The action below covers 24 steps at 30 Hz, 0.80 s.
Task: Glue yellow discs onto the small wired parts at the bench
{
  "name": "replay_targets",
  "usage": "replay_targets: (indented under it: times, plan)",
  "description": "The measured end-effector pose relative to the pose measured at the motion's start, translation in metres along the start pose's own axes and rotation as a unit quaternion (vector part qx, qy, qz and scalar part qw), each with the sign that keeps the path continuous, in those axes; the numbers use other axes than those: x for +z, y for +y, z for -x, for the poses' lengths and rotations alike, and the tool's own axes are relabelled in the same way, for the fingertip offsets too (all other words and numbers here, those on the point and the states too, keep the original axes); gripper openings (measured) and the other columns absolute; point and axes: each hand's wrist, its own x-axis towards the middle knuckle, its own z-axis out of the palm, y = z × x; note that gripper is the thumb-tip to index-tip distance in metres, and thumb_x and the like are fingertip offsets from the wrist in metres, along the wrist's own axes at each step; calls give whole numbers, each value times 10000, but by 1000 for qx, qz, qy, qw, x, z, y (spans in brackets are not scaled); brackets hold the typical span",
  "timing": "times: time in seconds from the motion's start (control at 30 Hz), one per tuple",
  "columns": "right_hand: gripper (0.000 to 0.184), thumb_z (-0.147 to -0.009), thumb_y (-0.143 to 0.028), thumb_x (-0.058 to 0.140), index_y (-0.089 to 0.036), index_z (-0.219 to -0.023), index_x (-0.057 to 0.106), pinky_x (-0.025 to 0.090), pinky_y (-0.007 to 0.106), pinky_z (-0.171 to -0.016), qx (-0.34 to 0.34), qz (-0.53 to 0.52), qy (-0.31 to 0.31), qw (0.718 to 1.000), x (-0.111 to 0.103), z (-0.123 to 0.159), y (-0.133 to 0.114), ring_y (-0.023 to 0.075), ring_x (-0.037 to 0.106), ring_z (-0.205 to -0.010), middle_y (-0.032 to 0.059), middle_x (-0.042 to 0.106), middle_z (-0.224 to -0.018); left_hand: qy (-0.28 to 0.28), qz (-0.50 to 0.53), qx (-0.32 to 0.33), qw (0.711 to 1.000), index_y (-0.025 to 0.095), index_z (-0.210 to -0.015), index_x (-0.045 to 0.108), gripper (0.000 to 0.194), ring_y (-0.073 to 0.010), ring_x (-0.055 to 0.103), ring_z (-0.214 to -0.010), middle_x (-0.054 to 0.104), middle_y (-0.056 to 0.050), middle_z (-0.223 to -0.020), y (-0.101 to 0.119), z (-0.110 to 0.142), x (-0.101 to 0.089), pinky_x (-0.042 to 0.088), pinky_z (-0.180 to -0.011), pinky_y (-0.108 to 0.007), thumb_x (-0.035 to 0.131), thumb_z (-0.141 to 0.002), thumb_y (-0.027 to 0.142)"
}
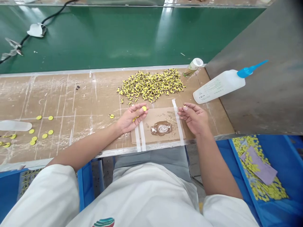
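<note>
My left hand [132, 118] pinches a small round yellow disc [144, 108] between thumb and forefinger, with more yellow pieces tucked in its curled fingers. Across from it, my right hand [194, 118] is closed in a pinch on something tiny, too small to name. Between the two hands lies a cardboard sheet [163, 113] fixed with white tape strips. On that sheet sits a wet, glossy puddle [163, 128] with a whitish blob in its middle. Just beyond the hands spreads a heap of small yellow-and-black pieces [151, 85].
A white bottle with a blue nozzle [220, 85] leans at the right, near a small clear jar [193, 66]. Loose yellow discs [44, 135] lie on the left. Blue bins flank me; the right bin [290, 170] holds yellow discs. A grey panel [265, 69] borders the right side.
</note>
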Motion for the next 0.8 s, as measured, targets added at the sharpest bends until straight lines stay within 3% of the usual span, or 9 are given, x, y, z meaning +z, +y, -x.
replay_targets:
  times: [0.1,0.23,0.43,0.67,0.8]
  plan:
    - [449,-637,-438,864,-239,-1001,691,569,233,-562,-11,7,7,1000,2,2,0,157,727,-708,21,759,-857,-17,2,-15,1000,143,-933,753,195,-85,744,-708,776,-44,-899,0,-1,-5,600,-702,-132,715,-797,9]
    - [358,-640,-431,879,-238,-895,718,602,257,-612,-37,3,38,999,6,10,6,179,742,-786,29,765,-872,-40,-12,-25,999,133,-911,762,188,-100,751,-719,782,-64,-917,-2,-3,-9,606,-713,-145,753,-765,15]
    - [282,-739,-442,821,-242,-928,759,602,415,-915,-145,91,115,978,16,38,19,212,726,-943,49,766,-983,-40,-26,-27,998,139,-930,771,237,-108,755,-759,785,-65,-934,-5,-5,-13,606,-797,-178,783,-730,13]
    - [202,-848,-403,728,-248,-968,776,581,369,-739,-277,352,158,880,6,59,32,186,672,-733,40,752,-887,-64,-35,-23,997,150,-933,780,261,-111,755,-767,788,-68,-958,-7,-6,-14,602,-750,-158,822,-697,45]
    - [216,-862,-407,715,-247,-994,775,579,383,-736,-277,369,154,874,2,58,38,196,672,-728,43,759,-888,-46,-41,-24,998,136,-918,771,244,-109,752,-731,786,-72,-934,-6,-5,-11,606,-756,-170,800,-710,13]
